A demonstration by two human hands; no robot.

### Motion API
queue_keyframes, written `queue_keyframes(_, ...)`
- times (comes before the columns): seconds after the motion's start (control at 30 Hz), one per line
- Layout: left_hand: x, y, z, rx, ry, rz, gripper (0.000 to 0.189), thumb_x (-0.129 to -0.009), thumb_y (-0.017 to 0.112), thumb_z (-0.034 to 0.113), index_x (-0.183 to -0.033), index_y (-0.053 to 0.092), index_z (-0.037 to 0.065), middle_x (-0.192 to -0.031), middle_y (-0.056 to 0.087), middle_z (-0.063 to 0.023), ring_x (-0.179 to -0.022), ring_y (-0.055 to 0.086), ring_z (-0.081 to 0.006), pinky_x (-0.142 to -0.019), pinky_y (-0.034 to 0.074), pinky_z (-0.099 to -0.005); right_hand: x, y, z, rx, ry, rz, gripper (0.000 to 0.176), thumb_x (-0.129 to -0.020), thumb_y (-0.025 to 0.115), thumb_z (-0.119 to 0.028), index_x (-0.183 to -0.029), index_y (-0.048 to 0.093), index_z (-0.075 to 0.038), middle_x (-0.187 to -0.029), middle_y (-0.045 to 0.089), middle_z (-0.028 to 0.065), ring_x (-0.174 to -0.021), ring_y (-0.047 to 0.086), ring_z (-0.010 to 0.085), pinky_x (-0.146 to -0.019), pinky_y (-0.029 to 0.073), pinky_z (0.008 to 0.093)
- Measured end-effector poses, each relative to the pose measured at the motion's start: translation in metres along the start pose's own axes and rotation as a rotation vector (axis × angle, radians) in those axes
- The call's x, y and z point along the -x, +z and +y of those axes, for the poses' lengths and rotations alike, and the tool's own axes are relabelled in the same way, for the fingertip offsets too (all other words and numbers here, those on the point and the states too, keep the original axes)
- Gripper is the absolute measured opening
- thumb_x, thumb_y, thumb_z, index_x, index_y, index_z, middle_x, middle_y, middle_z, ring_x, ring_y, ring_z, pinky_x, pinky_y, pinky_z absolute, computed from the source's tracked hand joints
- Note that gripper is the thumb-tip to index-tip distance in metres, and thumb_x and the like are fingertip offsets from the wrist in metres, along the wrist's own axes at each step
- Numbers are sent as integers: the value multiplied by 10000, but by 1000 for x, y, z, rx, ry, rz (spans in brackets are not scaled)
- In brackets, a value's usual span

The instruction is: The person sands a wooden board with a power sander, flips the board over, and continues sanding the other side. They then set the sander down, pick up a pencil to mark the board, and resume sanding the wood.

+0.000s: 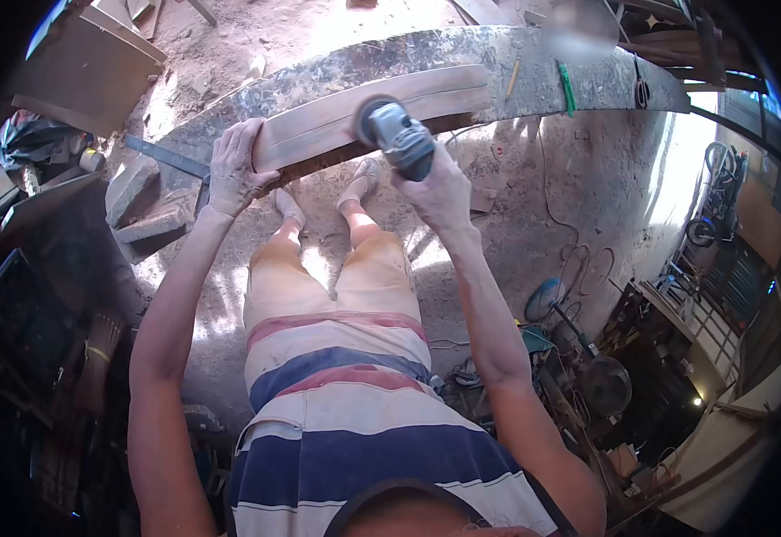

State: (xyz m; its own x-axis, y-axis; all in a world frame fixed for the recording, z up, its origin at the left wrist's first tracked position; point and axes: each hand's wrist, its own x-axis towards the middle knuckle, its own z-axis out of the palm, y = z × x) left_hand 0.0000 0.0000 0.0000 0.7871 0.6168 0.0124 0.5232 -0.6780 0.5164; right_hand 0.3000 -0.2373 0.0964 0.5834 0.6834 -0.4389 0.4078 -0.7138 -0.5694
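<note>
A long pale wooden board [319, 121] lies along the near edge of a worn, stained workbench [345, 64]. My left hand [234, 168] is closed on the board's left end, fingers over the top and thumb at the near side. In my right hand [437, 186] is a grey angle grinder [399, 139], gripped round its body. The grinder's round disc sits over the middle of the board; whether it touches the wood I cannot tell.
On the bench lie a pencil [513, 78], a green tool [567, 88] and scissors [641, 92]. A metal square [166, 157] is left of my left hand. Cables [547, 188] and a fan [605, 385] are at the right.
</note>
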Motion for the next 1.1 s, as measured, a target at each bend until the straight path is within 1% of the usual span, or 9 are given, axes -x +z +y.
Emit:
queue_keyframes(0.07, -2, -6, -6, -15, 11, 24, 1097, -604, 1016, 340, -1587, 569, 147, -1496, 671, -83, -1446, 604, -348, -1211, 492, -508, -8, 13, -3, 83, -99, 55, 646, -871, 911, -364, -1400, 658, -91, -1211, 809, 191, -1057, 831, 403, -929, 665, 549)
queue_keyframes(0.17, 3, 4, 12, 20, -12, 0, 1096, -595, 1018, 319, -1582, 573, 146, -1493, 673, -79, -1445, 605, -345, -1208, 493, -508, -11, -18, 16, 186, -63, 96, 634, -860, 916, -372, -1361, 661, -79, -1175, 804, 189, -1017, 831, 406, -895, 668, 547)
queue_keyframes(0.4, 2, 2, 9, 17, -10, 10, 1104, -593, 1020, 310, -1584, 564, 142, -1491, 665, -85, -1440, 604, -343, -1219, 484, -507, -21, -68, 30, 423, 37, 257, 606, -882, 885, -397, -1341, 676, -62, -1169, 799, 233, -1055, 803, 479, -942, 641, 561)
queue_keyframes(0.57, -3, -13, 19, 6, 13, -34, 1095, -671, 1006, 343, -1618, 513, 100, -1539, 630, -124, -1476, 572, -359, -1275, 429, -526, 28, -81, 41, 277, 161, 438, 621, -888, 900, -419, -1329, 684, -37, -1157, 806, 258, -1061, 785, 511, -933, 610, 587)
queue_keyframes(0.6, -3, -19, 25, -46, 31, -57, 1155, -741, 1001, 482, -1669, 456, 63, -1622, 575, -171, -1560, 512, -383, -1340, 355, -569, 45, -82, 47, 224, 197, 460, 618, -886, 906, -415, -1320, 686, -32, -1141, 807, 263, -1059, 784, 515, -931, 605, 590)
queue_keyframes(0.7, -19, -14, 68, -224, 45, 17, 1285, -746, 987, 647, -1715, 403, 37, -1695, 510, -210, -1633, 444, -405, -1381, 288, -614, 97, -85, 64, 122, 323, 454, 634, -881, 913, -417, -1309, 671, -18, -1123, 801, 281, -1066, 776, 527, -941, 599, 603)
queue_keyframes(0.8, -68, 14, 130, -172, 52, -48, 1372, -725, 979, 722, -1739, 376, 22, -1757, 441, -238, -1688, 370, -421, -1398, 238, -646, 141, -81, 87, 78, 430, 440, 620, -879, 919, -407, -1286, 681, -5, -1075, 805, 289, -1050, 782, 523, -932, 592, 600)
queue_keyframes(1.0, -145, 72, 172, -290, 46, -315, 1102, -754, 985, 564, -1590, 513, 22, -1436, 654, -176, -1373, 639, -396, -1189, 510, -557, 198, -76, 122, 28, 614, 370, 687, -883, 892, -414, -1366, 665, 20, -1129, 809, 300, -1089, 783, 522, -977, 589, 585)
queue_keyframes(1.1, -158, 66, 166, -235, 82, -334, 912, -751, 974, 506, -1433, 594, 37, -1265, 679, -154, -1199, 683, -365, -1063, 567, -503, 213, -79, 130, -44, 655, 391, 706, -888, 881, -407, -1405, 667, 24, -1151, 806, 307, -1102, 787, 505, -992, 588, 579)
